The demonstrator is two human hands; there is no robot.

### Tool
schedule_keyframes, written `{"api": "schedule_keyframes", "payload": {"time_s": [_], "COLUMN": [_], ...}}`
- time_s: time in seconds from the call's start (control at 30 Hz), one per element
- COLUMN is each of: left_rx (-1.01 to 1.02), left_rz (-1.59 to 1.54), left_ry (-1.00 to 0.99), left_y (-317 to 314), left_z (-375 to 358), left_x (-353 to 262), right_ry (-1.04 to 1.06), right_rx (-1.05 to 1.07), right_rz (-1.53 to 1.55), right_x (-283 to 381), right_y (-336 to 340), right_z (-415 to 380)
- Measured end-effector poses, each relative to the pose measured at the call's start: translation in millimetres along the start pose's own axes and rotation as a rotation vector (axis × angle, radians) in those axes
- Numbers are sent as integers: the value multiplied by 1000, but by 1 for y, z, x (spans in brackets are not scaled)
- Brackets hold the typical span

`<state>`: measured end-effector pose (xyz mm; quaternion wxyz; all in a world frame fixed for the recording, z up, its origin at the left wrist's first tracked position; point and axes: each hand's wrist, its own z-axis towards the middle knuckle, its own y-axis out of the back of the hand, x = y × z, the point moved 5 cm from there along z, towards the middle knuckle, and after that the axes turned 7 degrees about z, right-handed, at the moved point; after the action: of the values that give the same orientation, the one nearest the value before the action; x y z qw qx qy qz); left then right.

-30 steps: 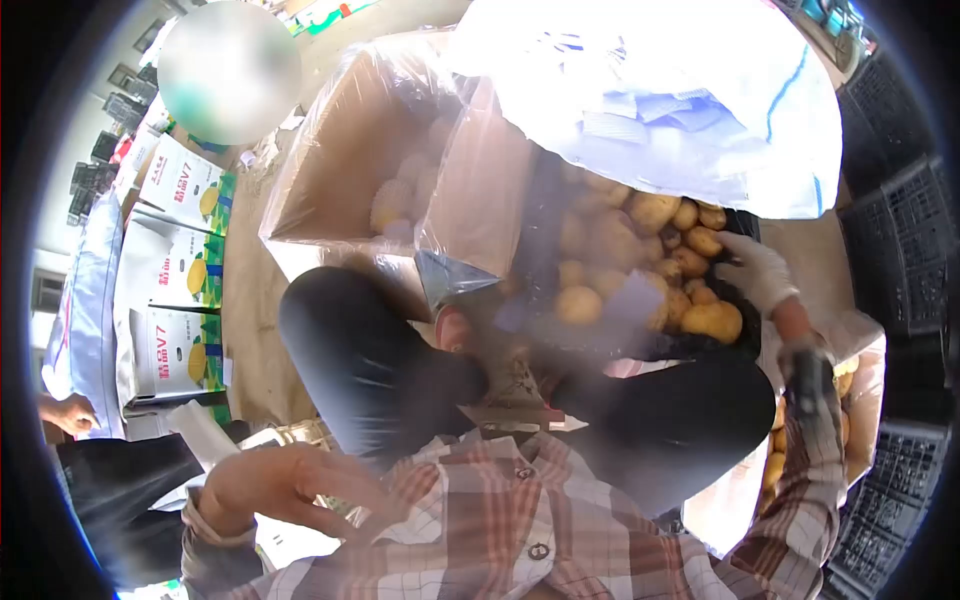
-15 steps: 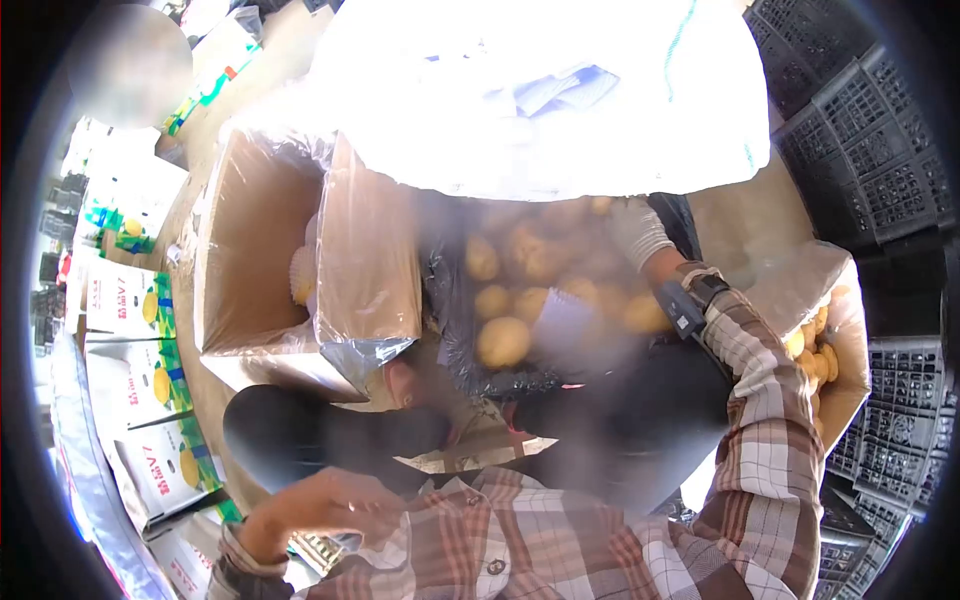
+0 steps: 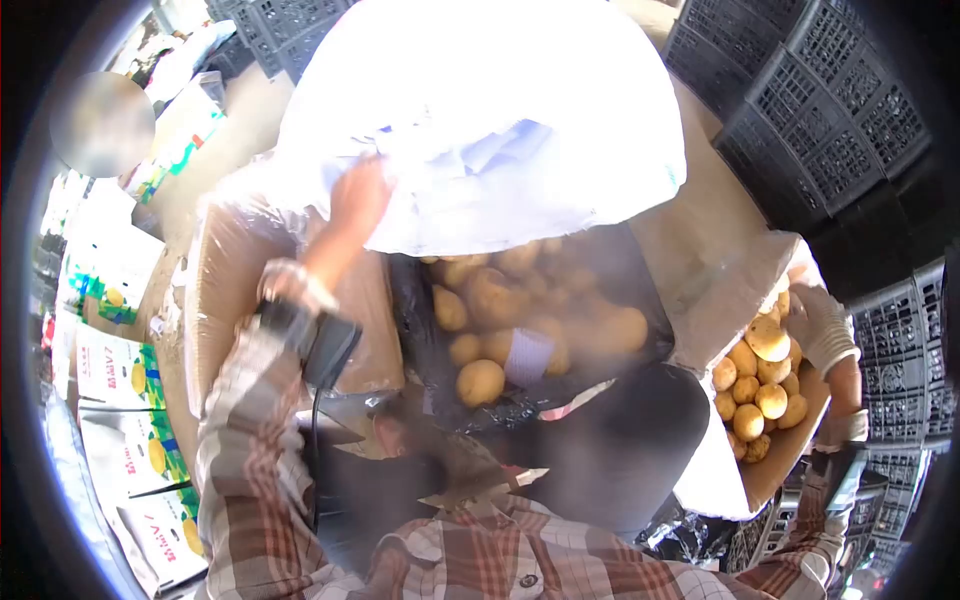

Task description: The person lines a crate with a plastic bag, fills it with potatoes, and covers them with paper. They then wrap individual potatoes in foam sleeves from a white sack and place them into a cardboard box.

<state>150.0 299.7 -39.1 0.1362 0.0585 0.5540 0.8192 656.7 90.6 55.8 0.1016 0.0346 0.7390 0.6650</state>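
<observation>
Overhead, the bare left hand (image 3: 360, 195) presses its fingers against the big white woven sack (image 3: 480, 120); the white-gloved right hand (image 3: 820, 325) closes loosely on 1 round yellow potato (image 3: 768, 338) above the brown cardboard box (image 3: 790, 460) at right.

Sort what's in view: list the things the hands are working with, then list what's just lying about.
In hand:
- left hand on the white sack
- gloved right hand at the potato in the right carton
- middle heap of potatoes

Lying about:
- black crates
- printed boxes
</observation>
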Motion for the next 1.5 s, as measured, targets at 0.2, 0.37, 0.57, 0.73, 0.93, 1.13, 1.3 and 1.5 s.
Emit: {"api": "schedule_keyframes", "payload": {"time_s": [0.2,0.37,0.57,0.73,0.93,1.13,1.3,1.5], "left_rx": [17,32,191,249,-136,74,192,473], "left_rz": [36,33,294,-102,-52,-985,-1180,-1094], "left_ry": [91,83,80,349,-31,568,553,691], "left_y": [-66,-47,-29,-14,39,76,58,15], "left_z": [53,53,38,36,-10,-80,-144,-172], "left_x": [25,26,34,33,27,-8,-50,-72], "right_ry": [441,855,895,910,914,918,905,884], "right_rx": [156,240,502,582,660,578,617,656], "right_rz": [625,369,135,88,37,-100,-15,81], "right_x": [143,272,339,342,301,293,291,290], "right_y": [-60,-141,-208,-212,-202,-250,-233,-220], "right_z": [38,121,156,149,127,116,115,114]}}
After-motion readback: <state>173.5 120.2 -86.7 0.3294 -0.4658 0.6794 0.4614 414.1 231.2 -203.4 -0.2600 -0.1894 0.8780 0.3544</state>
